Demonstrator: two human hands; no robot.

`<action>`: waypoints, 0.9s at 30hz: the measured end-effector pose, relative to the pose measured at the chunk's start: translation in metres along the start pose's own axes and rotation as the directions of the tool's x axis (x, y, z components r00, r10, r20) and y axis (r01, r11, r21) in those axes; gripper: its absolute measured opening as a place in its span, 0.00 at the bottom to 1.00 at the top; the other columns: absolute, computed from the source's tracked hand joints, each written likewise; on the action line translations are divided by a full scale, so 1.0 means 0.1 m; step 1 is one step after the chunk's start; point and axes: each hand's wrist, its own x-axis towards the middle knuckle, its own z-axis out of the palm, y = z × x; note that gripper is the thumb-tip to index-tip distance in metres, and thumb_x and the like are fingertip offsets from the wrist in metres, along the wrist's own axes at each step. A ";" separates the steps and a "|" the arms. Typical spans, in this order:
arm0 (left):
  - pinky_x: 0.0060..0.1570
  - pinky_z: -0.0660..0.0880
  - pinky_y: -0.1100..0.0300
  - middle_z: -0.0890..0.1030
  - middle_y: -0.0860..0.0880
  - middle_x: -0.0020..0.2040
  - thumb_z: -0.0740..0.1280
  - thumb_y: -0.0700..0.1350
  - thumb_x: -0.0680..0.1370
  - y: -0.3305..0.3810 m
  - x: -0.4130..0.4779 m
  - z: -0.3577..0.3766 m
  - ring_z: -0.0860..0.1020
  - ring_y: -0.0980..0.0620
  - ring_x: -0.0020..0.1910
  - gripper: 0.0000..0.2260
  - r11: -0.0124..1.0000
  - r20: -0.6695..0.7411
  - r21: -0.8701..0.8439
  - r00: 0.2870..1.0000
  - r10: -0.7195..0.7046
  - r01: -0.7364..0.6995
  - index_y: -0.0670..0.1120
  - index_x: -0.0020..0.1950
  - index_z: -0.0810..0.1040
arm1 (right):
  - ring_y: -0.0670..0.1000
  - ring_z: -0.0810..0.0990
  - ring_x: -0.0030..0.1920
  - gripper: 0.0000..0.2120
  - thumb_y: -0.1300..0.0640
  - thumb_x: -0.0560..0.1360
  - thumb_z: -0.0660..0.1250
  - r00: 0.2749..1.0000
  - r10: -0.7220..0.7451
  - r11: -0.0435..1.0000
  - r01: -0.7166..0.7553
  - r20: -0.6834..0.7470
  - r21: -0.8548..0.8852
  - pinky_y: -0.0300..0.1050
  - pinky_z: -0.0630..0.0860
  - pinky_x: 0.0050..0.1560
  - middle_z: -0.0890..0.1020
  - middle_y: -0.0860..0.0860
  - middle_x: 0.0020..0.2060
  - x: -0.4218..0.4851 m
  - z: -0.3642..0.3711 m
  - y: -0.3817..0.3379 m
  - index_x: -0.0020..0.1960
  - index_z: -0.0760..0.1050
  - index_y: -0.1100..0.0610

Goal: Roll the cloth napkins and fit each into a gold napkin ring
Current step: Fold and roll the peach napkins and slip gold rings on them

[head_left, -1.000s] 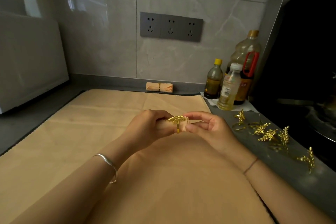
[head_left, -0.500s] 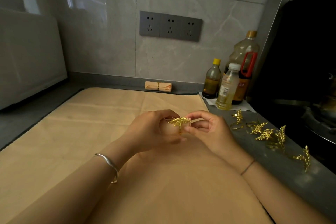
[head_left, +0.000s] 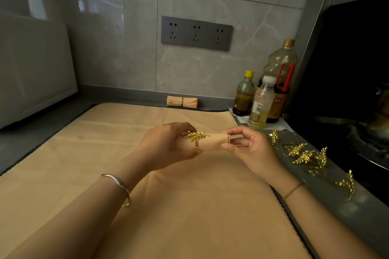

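A rolled peach napkin (head_left: pixel 212 142) is held level above the flat napkins (head_left: pixel 101 153) spread on the counter. A gold napkin ring (head_left: pixel 196 139) with a leaf ornament sits around the roll near its left part. My left hand (head_left: pixel 168 146) grips the roll's left end, fingers curled round it beside the ring. My right hand (head_left: pixel 248 149) pinches the roll's right end between thumb and fingertips. Another rolled napkin in a gold ring (head_left: pixel 182 102) lies against the back wall. Several loose gold leaf rings (head_left: pixel 303 153) lie on the grey counter strip at the right.
Three bottles (head_left: pixel 261 105) stand at the back right corner by the wall. A black stove area (head_left: pixel 357 90) with a pan fills the right side. A white appliance (head_left: pixel 31 69) stands at the left. A grey socket strip (head_left: pixel 196 33) is on the tiled wall.
The ring now sits further along the roll, and more of the napkin shows to its right. My right hand has moved rightward to the roll's end.
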 end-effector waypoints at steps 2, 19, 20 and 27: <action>0.49 0.78 0.59 0.78 0.59 0.56 0.72 0.59 0.68 0.00 0.00 0.02 0.76 0.57 0.49 0.23 1.000 -0.001 -0.008 1.000 -0.003 0.003 0.59 0.61 0.72 | 0.46 0.84 0.45 0.13 0.66 0.68 0.73 1.000 0.010 1.000 -0.010 0.006 0.000 0.38 0.80 0.47 0.85 0.48 0.43 0.00 -0.03 0.02 0.48 0.77 0.52; 0.50 0.76 0.62 0.78 0.57 0.54 0.74 0.55 0.68 -0.25 0.03 0.23 0.76 0.58 0.49 0.22 0.990 0.151 -0.137 0.988 0.035 -0.014 0.55 0.60 0.75 | 0.42 0.76 0.56 0.25 0.43 0.63 0.76 0.969 -0.025 0.873 0.140 0.244 -0.468 0.43 0.73 0.59 0.78 0.40 0.54 0.09 0.22 0.17 0.59 0.76 0.44; 0.50 0.77 0.60 0.79 0.57 0.54 0.74 0.55 0.68 -0.26 0.03 0.23 0.76 0.57 0.48 0.22 0.990 0.149 -0.142 0.988 0.039 -0.017 0.55 0.59 0.75 | 0.42 0.76 0.55 0.24 0.44 0.64 0.76 0.970 -0.026 0.858 0.146 0.243 -0.492 0.44 0.74 0.58 0.80 0.40 0.53 0.10 0.25 0.16 0.58 0.77 0.44; 0.48 0.77 0.61 0.79 0.57 0.52 0.74 0.56 0.68 -0.28 0.03 0.24 0.77 0.57 0.47 0.20 0.986 0.142 -0.164 0.989 0.052 -0.028 0.55 0.58 0.75 | 0.40 0.79 0.46 0.17 0.50 0.64 0.77 0.977 -0.009 0.895 0.102 0.212 -0.434 0.43 0.77 0.50 0.82 0.41 0.46 0.10 0.24 0.18 0.51 0.78 0.44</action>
